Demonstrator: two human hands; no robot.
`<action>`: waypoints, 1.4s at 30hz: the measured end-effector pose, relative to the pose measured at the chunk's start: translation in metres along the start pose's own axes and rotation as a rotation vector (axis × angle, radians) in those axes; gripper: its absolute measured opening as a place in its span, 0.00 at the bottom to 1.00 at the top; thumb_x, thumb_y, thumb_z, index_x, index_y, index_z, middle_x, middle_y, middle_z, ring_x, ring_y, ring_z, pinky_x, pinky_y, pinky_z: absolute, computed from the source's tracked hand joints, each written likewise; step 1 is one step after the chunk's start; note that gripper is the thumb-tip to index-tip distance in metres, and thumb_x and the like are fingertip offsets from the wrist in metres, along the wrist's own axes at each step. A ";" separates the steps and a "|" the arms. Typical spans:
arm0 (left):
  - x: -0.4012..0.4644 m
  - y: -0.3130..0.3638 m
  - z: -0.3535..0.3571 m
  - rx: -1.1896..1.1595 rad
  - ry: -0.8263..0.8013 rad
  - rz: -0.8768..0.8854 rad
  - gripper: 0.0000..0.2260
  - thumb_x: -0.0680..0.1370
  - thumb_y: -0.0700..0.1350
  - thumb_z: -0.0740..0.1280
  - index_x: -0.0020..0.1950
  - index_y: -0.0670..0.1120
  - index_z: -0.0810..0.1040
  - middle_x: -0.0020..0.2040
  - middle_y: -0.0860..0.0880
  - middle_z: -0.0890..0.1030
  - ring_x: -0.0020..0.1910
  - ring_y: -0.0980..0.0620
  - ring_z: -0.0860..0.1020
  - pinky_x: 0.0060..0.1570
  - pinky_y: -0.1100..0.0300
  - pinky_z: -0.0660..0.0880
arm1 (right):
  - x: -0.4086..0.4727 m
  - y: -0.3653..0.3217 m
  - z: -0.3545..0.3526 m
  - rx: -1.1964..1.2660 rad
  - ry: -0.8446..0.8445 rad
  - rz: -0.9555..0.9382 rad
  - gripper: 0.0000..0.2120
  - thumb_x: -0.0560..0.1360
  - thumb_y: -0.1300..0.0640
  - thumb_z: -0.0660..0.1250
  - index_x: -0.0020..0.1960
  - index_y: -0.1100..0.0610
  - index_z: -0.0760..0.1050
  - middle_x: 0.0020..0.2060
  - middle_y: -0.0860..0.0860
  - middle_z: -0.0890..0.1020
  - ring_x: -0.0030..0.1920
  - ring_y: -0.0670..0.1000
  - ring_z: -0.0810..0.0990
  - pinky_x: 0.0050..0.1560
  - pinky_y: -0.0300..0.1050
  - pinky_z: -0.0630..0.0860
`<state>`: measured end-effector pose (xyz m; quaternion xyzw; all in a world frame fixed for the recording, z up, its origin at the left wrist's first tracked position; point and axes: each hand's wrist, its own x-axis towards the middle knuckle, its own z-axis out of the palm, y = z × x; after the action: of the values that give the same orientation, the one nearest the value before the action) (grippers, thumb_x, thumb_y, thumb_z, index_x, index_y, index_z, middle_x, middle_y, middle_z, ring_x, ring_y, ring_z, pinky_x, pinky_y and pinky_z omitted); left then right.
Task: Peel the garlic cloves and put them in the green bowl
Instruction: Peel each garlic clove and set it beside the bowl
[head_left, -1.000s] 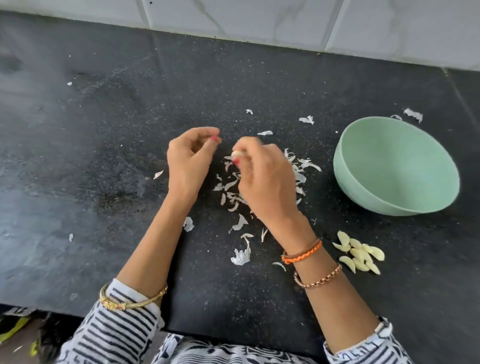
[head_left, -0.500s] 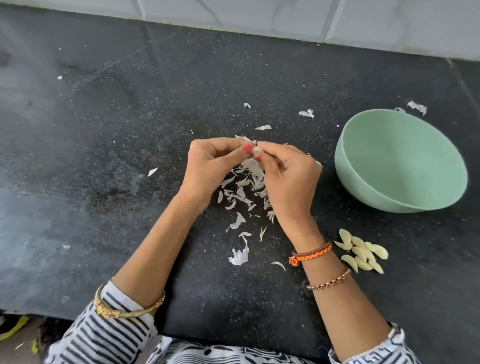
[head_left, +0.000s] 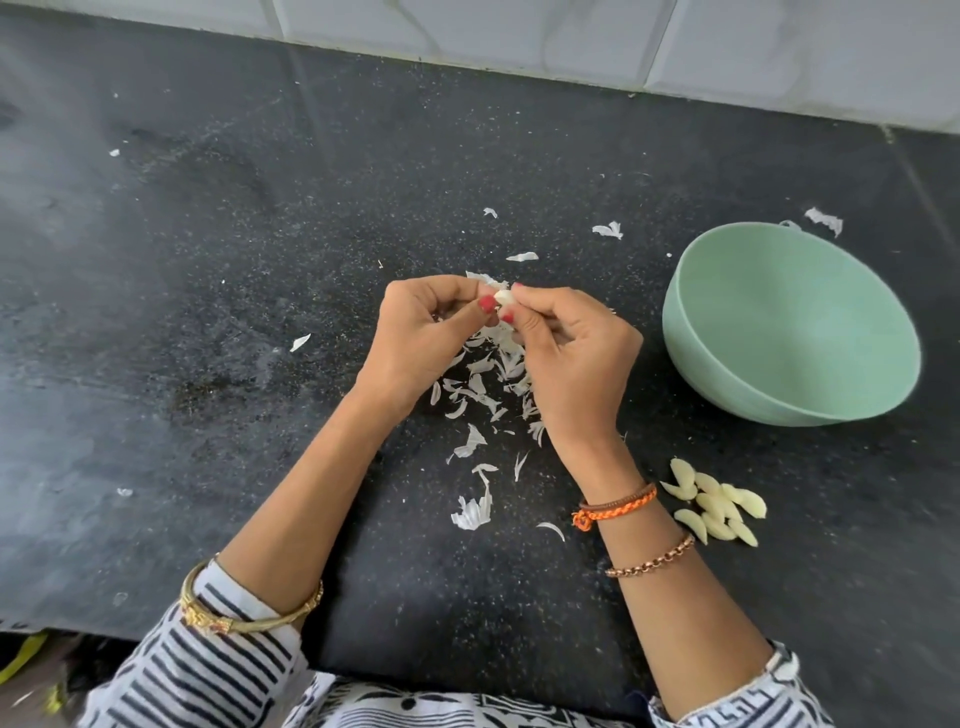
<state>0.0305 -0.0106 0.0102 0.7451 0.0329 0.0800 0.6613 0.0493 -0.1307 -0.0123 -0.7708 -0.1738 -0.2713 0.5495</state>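
Both hands meet above the counter (head_left: 218, 322), w/ one garlic clove (head_left: 504, 297) between them. Left hand (head_left: 421, 338): fingers curled, thumb tip pressed against the clove. Right hand (head_left: 571, 358): thumb and forefinger pinching the clove from the other side, remaining fingers curled loosely under. Clove looks part-peeled; whether skin remains on the hidden side, cannot tell.

Green bowl (head_left: 691, 332) sits to the right, well apart from the hands, and appears to hold nothing. Peeled cloves (head_left: 717, 504) lie in a heap on the counter, near the right wrist and in front of the bowl, not in it.

Risks, as judged:
- Clove is small and likely slick; a hard pull on the skin could shoot it out of the pinch onto the counter or off the near edge.
- Right forearm passes just beside the heap; a sweep toward the bowl could scatter it.
- Loose skins (head_left: 483, 395) are strewn under the hands, some near the bowl rim; scraps could get picked up w/ the cloves and end up in the bowl.
- Bowl is round-bottomed by the look; a knock on the rim may rock it.

Surface: black speckled stone, dusty patches at left, white flecks spread widely. Tiled wall (head_left: 519, 36) at the back, pale w/ grey grout lines.
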 end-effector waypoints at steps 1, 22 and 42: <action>-0.001 0.001 0.001 -0.014 0.000 -0.009 0.07 0.76 0.35 0.65 0.41 0.44 0.80 0.27 0.59 0.78 0.26 0.64 0.71 0.30 0.75 0.65 | 0.000 0.000 0.000 0.001 -0.001 0.001 0.04 0.70 0.65 0.71 0.44 0.64 0.82 0.35 0.51 0.83 0.36 0.47 0.82 0.36 0.45 0.80; -0.002 0.008 0.004 -0.104 0.078 -0.052 0.11 0.75 0.32 0.65 0.34 0.41 0.78 0.24 0.53 0.71 0.19 0.62 0.62 0.22 0.74 0.60 | 0.011 -0.017 -0.008 0.349 -0.156 0.356 0.04 0.70 0.68 0.71 0.41 0.61 0.80 0.34 0.47 0.81 0.33 0.41 0.79 0.35 0.34 0.75; -0.001 -0.008 0.007 0.241 0.038 0.155 0.14 0.76 0.45 0.54 0.34 0.38 0.67 0.28 0.55 0.62 0.27 0.59 0.60 0.27 0.64 0.58 | 0.015 -0.028 -0.015 0.506 -0.180 0.663 0.06 0.74 0.64 0.67 0.43 0.54 0.79 0.33 0.46 0.82 0.32 0.40 0.79 0.32 0.33 0.75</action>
<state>0.0308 -0.0171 0.0016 0.8177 -0.0027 0.1405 0.5583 0.0420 -0.1359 0.0213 -0.6464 -0.0249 0.0394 0.7616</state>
